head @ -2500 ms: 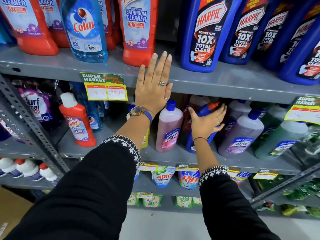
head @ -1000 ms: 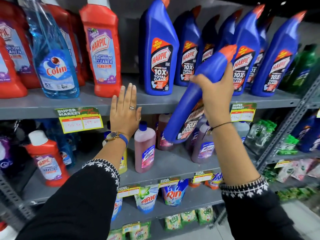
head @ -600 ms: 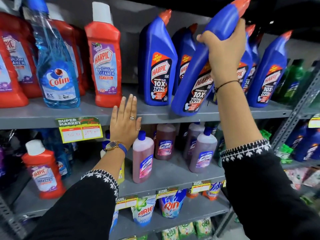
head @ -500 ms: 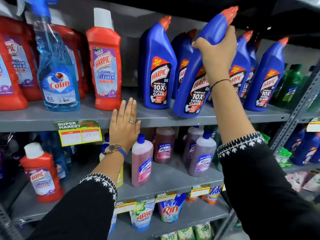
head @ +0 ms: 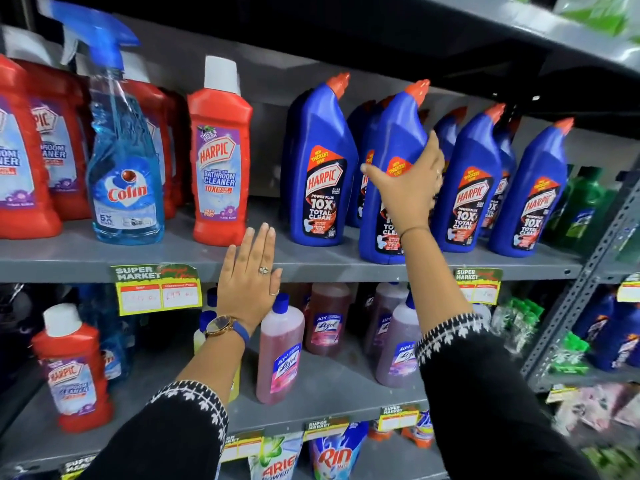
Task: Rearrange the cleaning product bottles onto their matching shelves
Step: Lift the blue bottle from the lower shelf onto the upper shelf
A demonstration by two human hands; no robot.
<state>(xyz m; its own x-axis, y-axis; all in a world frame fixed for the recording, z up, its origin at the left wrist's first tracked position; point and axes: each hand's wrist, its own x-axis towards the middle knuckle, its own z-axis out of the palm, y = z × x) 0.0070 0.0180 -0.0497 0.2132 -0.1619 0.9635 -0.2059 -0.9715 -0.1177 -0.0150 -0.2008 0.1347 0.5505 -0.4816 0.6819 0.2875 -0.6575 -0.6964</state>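
Observation:
A blue Harpic toilet cleaner bottle with an orange cap stands at the front of the upper shelf, among several matching blue bottles. My right hand wraps its front, thumb on the left and fingers on the right. Flat against the front edge of that shelf lies my left hand, fingers straight and holding nothing. Red Harpic bathroom cleaners and a blue Colin spray bottle fill the left of the same shelf.
The lower shelf holds pink and purple Lizol bottles and one red Harpic bottle at the left. Green bottles stand at the far right, past a perforated grey upright. Detergent pouches sit below.
My right hand has brought the blue Harpic bottle from the lower shelf up to the upper shelf, where it now stands upright. The left hand stays on the shelf edge.

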